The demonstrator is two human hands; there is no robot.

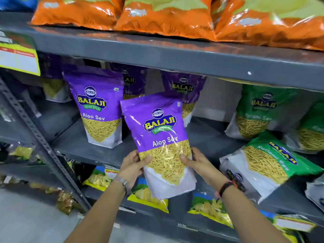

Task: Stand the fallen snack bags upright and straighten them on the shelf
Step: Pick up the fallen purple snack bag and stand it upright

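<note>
I hold a purple Aloo Sev bag (157, 134) upright in front of the middle shelf (73, 148), its base below the shelf's front edge. My left hand (134, 165) grips its lower left side and my right hand (198, 163) grips its lower right side. Another purple Aloo Sev bag (98, 106) stands upright on the shelf to the left. More purple bags (184, 88) stand behind. A green Ratlami Sev bag (266, 163) lies tilted over at the right front of the shelf. Other green bags (256, 111) lean further back.
Orange snack bags (166, 16) fill the upper shelf. Yellow chip packets (147, 195) lie on the lower shelf beneath my wrists. A slotted metal upright (35, 130) slants at the left, with a yellow price tag (17, 55) above it.
</note>
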